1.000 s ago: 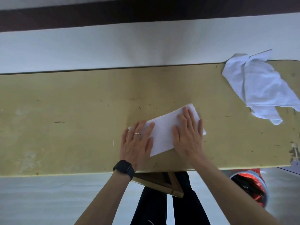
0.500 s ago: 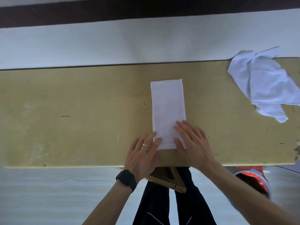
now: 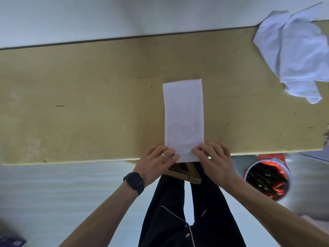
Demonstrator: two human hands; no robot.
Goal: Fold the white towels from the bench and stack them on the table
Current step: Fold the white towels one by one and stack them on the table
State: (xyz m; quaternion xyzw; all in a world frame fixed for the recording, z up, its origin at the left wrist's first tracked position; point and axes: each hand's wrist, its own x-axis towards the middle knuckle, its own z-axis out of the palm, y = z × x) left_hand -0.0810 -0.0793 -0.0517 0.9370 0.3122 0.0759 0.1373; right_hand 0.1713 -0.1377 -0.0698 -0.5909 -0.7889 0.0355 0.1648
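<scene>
Towel (image 3: 183, 118) strip's near end pinched between both hands (image 3: 187, 162).

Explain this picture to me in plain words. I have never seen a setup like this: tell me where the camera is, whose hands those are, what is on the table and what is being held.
There is no machine here. A person wears a wide-angle camera on the head, so the single view looks down past their own arms and dark trousers. The long yellowish wooden table fills the middle. On it lies a white towel folded into a narrow strip, running away from the person. The left hand, with a ring and a black wristwatch, and the right hand each pinch a near corner of that strip at the table's edge. At far right sits a crumpled white towel, not yet folded. A round bin with a red liner stands on the floor.
</scene>
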